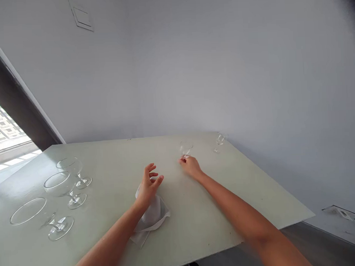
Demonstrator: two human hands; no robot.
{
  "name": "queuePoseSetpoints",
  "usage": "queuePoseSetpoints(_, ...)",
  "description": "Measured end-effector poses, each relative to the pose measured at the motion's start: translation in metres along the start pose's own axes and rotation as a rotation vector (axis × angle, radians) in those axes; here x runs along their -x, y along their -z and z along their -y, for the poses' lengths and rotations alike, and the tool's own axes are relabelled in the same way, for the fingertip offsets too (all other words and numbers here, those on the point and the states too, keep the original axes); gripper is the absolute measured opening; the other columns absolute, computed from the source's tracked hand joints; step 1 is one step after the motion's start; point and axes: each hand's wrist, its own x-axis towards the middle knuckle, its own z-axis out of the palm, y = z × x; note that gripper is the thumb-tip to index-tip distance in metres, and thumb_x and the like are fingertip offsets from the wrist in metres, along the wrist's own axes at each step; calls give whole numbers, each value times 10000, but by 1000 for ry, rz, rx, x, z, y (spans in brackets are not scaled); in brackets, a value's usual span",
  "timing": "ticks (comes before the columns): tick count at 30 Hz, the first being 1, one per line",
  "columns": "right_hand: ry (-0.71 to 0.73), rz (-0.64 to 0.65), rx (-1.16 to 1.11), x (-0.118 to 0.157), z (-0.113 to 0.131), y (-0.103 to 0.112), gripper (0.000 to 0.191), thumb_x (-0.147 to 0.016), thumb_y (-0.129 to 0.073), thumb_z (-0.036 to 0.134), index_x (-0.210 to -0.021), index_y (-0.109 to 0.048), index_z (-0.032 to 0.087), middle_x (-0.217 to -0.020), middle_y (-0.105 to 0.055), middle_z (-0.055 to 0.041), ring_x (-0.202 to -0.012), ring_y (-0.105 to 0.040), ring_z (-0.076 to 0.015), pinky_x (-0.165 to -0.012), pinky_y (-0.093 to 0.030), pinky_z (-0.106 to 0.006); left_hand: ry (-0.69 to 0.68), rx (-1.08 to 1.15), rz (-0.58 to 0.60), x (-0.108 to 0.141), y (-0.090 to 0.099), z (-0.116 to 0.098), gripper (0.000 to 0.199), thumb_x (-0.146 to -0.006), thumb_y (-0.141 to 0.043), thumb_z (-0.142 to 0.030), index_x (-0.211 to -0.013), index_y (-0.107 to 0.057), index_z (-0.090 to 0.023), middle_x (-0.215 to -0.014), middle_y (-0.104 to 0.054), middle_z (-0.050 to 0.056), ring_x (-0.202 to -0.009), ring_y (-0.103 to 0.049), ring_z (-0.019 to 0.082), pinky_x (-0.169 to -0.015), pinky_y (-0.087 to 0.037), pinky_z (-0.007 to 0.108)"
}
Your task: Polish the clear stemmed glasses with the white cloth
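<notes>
Grasping: right hand (191,166) is pinching a glass (186,147) low down, near the table's (119,157) far edge
Left hand (149,184): fingers are hanging loosely open over white wrapping (158,224)
Left glasses (60,186): three are standing toward the left edge

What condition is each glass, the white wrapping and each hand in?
Left hand: open, fingers apart.
Right hand: fingers closed, holding the central glass.
Central glass: upright, lower part hidden by fingers.
Three left glasses: upright, apparently empty.
Far right glass: upright, contents unclear.
White wrapping: crumpled, partly hidden behind the left arm.
</notes>
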Motion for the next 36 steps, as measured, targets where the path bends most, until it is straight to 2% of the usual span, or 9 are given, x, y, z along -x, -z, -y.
queuePoseSetpoints(5,-242,-188,276,-51,-60,63,215,-720,-511,232,-512,-500,178,-607,-561,-47,-683,-541,-182,-622,-329,-258,21,-134,15,-3,-6,22,359,-776,-503,-396,-1108,-438,-276,-1075,-550,37,-817,-558,139,-726,-450,298)
queuePoseSetpoints(8,-346,-226,366,-66,-84,82,209,-736,-509,247,-542,-522,170,-612,-566,-58,-650,-549,-182,-588,-340,-263,-3,-179,24,0,-8,21,333,-792,-475,-410,-1098,-445,-281,-1048,-563,21,-758,-552,128,-720,-449,298)
queuePoseSetpoints(18,-412,-286,486,-96,-114,84,176,-738,-557,313,-727,-607,144,-772,-628,-112,-748,-585,-204,-629,-377,-276,-6,-109,3,-4,-8,23,302,-799,-478,-382,-1080,-440,-279,-986,-578,11,-732,-542,119,-684,-448,274)
queuePoseSetpoints(20,-389,-292,496,-92,-115,85,206,-709,-593,316,-806,-610,136,-822,-632,-120,-799,-585,-212,-671,-381,-280,-13,-76,2,-3,-9,25,300,-792,-495,-363,-1073,-440,-273,-980,-578,13,-762,-547,121,-688,-449,272)
queuePoseSetpoints(24,-354,-317,480,-69,-114,86,448,-683,-607,365,-1048,-528,116,-882,-627,-120,-836,-575,-230,-720,-384,-310,-4,23,-25,3,-9,19,283,-794,-493,-328,-1062,-447,-253,-955,-579,15,-756,-540,108,-682,-448,250)
queuePoseSetpoints(26,-343,-320,460,-53,-114,87,475,-681,-589,385,-1065,-506,117,-885,-624,-117,-809,-573,-238,-714,-388,-332,-5,92,-154,0,-6,14,283,-802,-475,-311,-1074,-439,-241,-960,-577,23,-766,-535,100,-696,-445,238)
queuePoseSetpoints(28,-326,-288,433,-39,-116,87,447,-662,-592,384,-1028,-520,138,-865,-629,-102,-746,-576,-230,-681,-398,-338,22,155,-386,-7,5,9,335,-796,-473,-290,-1119,-403,-233,-1035,-557,45,-808,-536,98,-713,-448,231)
queuePoseSetpoints(32,-282,-154,280,-17,-119,87,389,-613,-602,415,-925,-561,185,-839,-632,-87,-687,-581,-214,-593,-417,-324,272,179,-860,-32,47,9,467,-784,-474,-319,-1218,-326,-231,-1243,-442,90,-933,-543,115,-745,-461,231)
queuePoseSetpoints(36,-247,44,188,-5,-111,84,318,-587,-612,418,-797,-618,180,-824,-636,-84,-729,-580,-214,-611,-431,-321,423,132,-1070,-50,93,24,560,-791,-453,-374,-1283,-254,-196,-1326,-332,145,-1060,-511,184,-817,-450,306)
